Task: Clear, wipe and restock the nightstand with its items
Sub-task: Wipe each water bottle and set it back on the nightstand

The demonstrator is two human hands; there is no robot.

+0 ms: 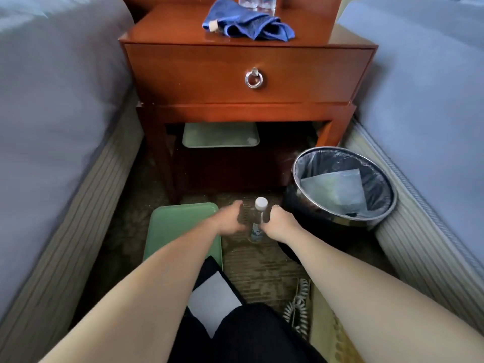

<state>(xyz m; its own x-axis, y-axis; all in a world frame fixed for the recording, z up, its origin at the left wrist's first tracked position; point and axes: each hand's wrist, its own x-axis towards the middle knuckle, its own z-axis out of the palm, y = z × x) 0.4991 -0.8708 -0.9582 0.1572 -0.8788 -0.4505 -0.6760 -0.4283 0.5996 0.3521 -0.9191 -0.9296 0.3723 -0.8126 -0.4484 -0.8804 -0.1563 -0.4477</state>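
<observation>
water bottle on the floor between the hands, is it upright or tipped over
Upright: the water bottle stands on the carpet, white cap on top, with the right hand gripping it.

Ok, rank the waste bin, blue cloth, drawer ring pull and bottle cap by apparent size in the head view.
waste bin
blue cloth
drawer ring pull, only slightly bigger than the last
bottle cap; those two look close

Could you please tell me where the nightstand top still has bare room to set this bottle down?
The left side of the nightstand top, between its left edge and the blue cloth, is bare, as is a smaller patch right of the cloth. The back middle is crowded by the cloth and two bottles.
</observation>
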